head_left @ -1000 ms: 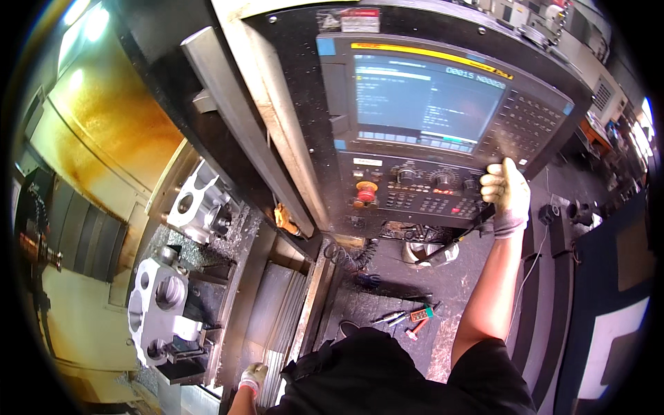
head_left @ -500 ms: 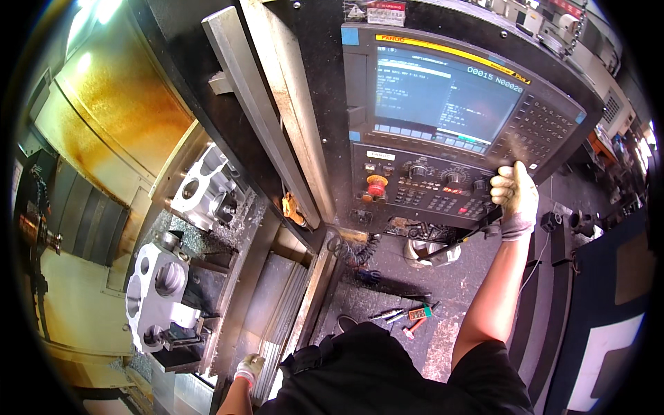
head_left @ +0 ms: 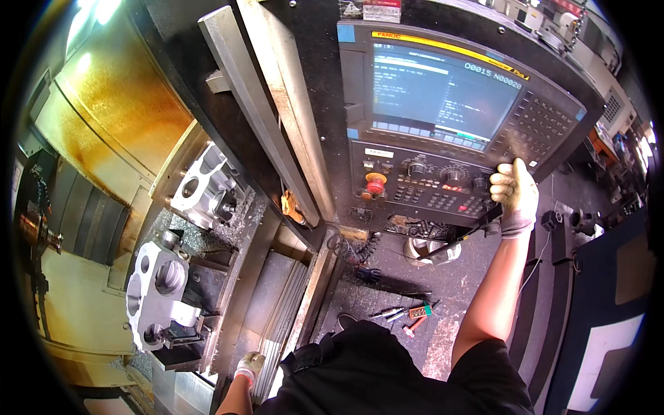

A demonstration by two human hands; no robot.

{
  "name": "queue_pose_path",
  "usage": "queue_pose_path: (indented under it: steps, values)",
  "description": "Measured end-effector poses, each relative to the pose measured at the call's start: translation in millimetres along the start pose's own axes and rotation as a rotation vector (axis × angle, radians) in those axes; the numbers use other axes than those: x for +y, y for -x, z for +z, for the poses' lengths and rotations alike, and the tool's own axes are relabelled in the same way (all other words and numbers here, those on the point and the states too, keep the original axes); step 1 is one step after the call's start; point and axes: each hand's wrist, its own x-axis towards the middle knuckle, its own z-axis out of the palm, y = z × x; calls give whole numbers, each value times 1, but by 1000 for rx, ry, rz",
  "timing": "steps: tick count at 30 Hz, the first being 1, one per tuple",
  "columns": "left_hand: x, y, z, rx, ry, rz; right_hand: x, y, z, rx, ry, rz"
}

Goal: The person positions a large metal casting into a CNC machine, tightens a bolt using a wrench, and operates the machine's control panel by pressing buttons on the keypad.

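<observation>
Shop floor (head_left: 449, 290) below me is dark, gritty, covered in metal chips. Small hand tools (head_left: 408, 315) lie loose on it near my feet. Far left, a yellowish, rust-stained enclosure wall (head_left: 111, 104) with bright overhead light (head_left: 97, 10) glaring above it. Far right, other machines and cluttered benches (head_left: 609, 104). Near right, a dark blue mat (head_left: 609, 277) beside a white patch.

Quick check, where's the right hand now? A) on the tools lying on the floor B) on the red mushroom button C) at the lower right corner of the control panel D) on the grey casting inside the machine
C: the gloved right hand rests at the lower right corner of the control panel, beside the knobs and well right of the red mushroom button; the left hand is low by the machine's door track.
</observation>
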Motion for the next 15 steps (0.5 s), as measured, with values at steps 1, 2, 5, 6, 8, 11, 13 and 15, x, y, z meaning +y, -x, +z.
queue_pose_path:
  steps: [1, 2, 5, 6, 8, 11, 13, 15]
  values:
    - [-9, -5, 3, -2, 11, 2, 0, 0, 0, -5, -3, 1]
    - [-15, -9, 4, 2, 14, 3, 1, -1, -2, -9, -5, 1]
    - [-30, -18, 9, 14, 21, 14, 3, -3, -3, -10, -4, 4]
    - [-34, -20, 10, 18, 23, 23, 3, -3, -3, -9, -2, 5]
    - [-38, -21, 11, 18, 22, 23, 3, -3, -3, -18, -5, 4]
    - [-14, -6, 9, -2, 29, 7, 1, -2, -4, -17, -4, 0]
    - [-10, -1, 8, -11, 58, 0, 1, -2, -4, -16, -5, 3]
    - [-23, -9, 10, 21, 1, 43, 1, -2, -3, -17, -4, 7]
